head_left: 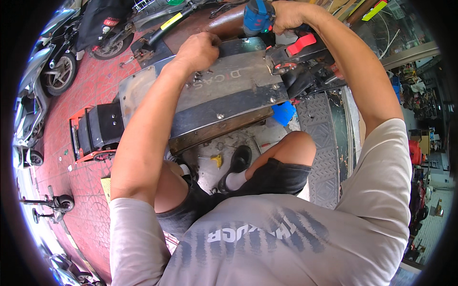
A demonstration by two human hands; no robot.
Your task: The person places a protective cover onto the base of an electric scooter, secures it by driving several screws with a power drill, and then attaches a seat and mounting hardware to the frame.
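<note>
A long, flat scooter deck with a worn dark surface lies across in front of me, with screws along its near edge. Over its far side my left hand is closed, fingers curled down. Whatever it may hold is hidden. Near that hand, a few small loose screws rest on the deck. At the far right my right hand is wrapped round a blue cordless drill driver, held above the deck's far edge. Close by is a red lever-like part at the deck's right end.
A rusty beam runs under the deck. On the floor lie a yellow-handled tool and a blue piece. An orange-framed black part stands left. Parked motorbikes line the far left; a ridged ramp lies right.
</note>
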